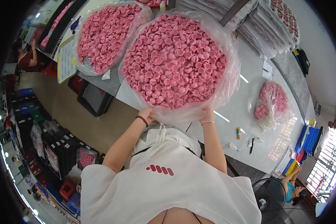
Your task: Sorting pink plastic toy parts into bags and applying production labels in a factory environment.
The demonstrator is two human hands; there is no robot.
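Observation:
A large clear plastic bag [232, 71] lies wide open on the table in front of me. It is filled with many small pink cup-shaped pieces [175, 61], some with the hollow side up and some domed side up. My left hand [146, 115] is closed on the bag's near edge at its left, a dark beaded bracelet on the wrist. At the right of the same edge, my right hand [207, 115] pinches the plastic, with a light bangle on that wrist. The film stretches between the two hands.
A second open bag [110, 35] of pink pieces sits at the far left. On the grey table [216, 138] to the right are a smaller tied-looking bag [273, 100], a pen [252, 146] and a small cylinder [238, 133]. Stacked trays [267, 31] stand far right; a fan [268, 196] is lower right.

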